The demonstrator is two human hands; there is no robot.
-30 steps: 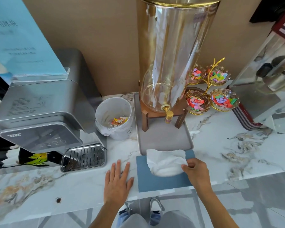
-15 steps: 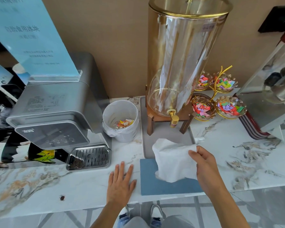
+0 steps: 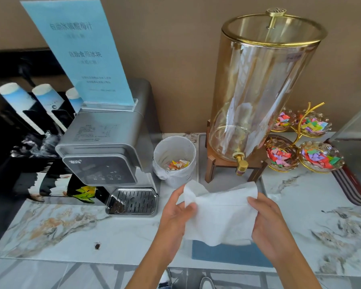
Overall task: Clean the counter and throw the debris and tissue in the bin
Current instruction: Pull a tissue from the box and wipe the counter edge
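both my hands [image 3: 175,213] [image 3: 269,222] pinch a white tissue [image 3: 219,213] spread above the counter [image 3: 61,232]; debris speck [image 3: 97,245] at eight o'clock, so loose tissue might smear it

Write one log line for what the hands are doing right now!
left hand: holds tissue | right hand: holds tissue | debris: on counter | bin: no tissue

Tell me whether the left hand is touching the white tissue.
Touching. The head view shows the left hand gripping the left edge of the white tissue, thumb lying over the sheet, while the right hand holds the opposite edge.
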